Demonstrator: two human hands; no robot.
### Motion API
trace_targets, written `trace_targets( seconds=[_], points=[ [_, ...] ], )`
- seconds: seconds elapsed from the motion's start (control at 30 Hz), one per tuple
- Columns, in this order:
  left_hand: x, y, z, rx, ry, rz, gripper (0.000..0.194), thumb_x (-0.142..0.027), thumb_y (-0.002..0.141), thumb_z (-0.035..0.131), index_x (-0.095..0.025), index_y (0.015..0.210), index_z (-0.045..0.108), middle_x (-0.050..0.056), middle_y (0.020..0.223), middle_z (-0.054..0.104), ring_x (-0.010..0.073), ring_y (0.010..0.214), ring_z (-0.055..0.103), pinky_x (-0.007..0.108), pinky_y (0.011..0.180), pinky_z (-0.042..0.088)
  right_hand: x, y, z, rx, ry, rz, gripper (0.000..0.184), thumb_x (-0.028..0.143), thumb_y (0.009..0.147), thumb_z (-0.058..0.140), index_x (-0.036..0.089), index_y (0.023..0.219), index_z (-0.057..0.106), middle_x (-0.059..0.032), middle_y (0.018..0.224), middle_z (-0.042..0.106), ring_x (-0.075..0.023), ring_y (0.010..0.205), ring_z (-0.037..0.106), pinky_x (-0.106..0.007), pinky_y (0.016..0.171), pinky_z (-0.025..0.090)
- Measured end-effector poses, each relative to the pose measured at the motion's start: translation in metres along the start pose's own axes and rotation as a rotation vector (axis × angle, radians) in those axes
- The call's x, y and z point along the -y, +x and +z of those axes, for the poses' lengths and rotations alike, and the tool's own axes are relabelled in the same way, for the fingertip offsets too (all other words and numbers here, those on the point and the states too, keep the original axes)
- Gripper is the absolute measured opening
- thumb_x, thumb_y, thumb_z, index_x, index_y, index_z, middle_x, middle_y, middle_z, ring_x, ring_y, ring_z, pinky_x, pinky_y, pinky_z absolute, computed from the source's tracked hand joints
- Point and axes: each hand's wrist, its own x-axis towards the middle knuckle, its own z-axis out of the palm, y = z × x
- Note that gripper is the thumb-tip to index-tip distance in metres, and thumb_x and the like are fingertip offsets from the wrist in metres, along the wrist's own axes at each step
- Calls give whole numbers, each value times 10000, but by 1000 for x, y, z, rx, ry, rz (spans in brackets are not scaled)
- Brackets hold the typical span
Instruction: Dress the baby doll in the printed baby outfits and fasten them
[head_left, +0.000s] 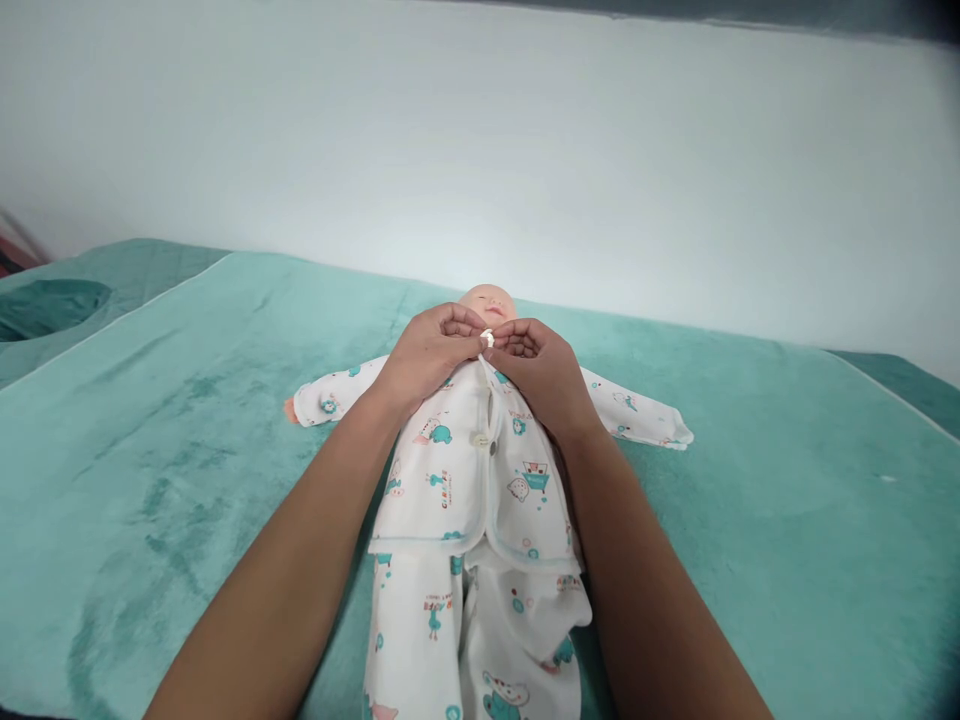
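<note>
Tiny lettering (446, 490) on white jacket (420, 515) and trousers (412, 660), not clearly legible.

Wide room runs over the sea-green plush blanket (795, 560) on both sides, crossed by white printed cotton sleeves (641, 415). The bare left hand (426, 355) and bare right hand (546, 372) crowd the neckline of the white printed cotton jacket (442, 455) — between the bare forearms (300, 555), a lane leads up its front. Beyond the pink doll's head (487, 300), the smooth white wall (480, 150) bars the way.

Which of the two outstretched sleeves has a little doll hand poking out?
The left-hand sleeve in the picture: a bit of pinkish doll hand shows beyond its end. The right-hand sleeve shows none at its end.
</note>
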Motion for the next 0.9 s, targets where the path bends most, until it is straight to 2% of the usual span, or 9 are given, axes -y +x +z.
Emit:
trace_targets(
  seconds=[0.23, 0.37, 0.53, 0.7, 0.9],
  points=[
    [3, 1, -2, -12, -10, -3, 254, -85, 626, 650, -184, 861, 657, 11, 802, 633, 111, 672, 556, 240, 595, 411, 1, -1, -1, -5, 2, 15, 264, 306, 715, 761, 199, 925, 642, -11, 905, 653, -145, 821, 591, -313, 810, 492],
    [4, 0, -3, 3, -4, 20, 243, -92, 636, 646, -191, 858, 654, -3, 778, 608, 101, 638, 516, 234, 565, 374, -2, 0, -3, 20, 38, 16, 246, 288, 726, 749, 202, 934, 647, -6, 900, 655, -141, 824, 589, -303, 803, 483],
    [5, 1, -2, -7, 102, 92, 206, -175, 725, 666, -182, 931, 677, 17, 875, 642, 124, 754, 564, 244, 660, 421, -8, 2, -5, 60, 131, 0, 226, 266, 747, 720, 209, 952, 643, -2, 906, 651, -132, 823, 588, -286, 788, 476],
    [8, 2, -2, -24, 278, 150, 191, -289, 811, 649, -196, 963, 718, 25, 897, 684, 157, 833, 598, 274, 761, 439, -8, 2, -5, 55, 112, -7, 213, 277, 756, 693, 214, 954, 646, -6, 902, 652, -139, 820, 596, -293, 786, 481],
    [6, 1, -4, 39, 284, 95, 178, -304, 835, 616, -206, 922, 737, 38, 922, 706, 175, 818, 607, 281, 703, 427, -6, 3, -4, 5, 71, 8, 232, 258, 720, 713, 206, 934, 640, -13, 942, 656, -145, 832, 598, -298, 780, 477]
  ],
)
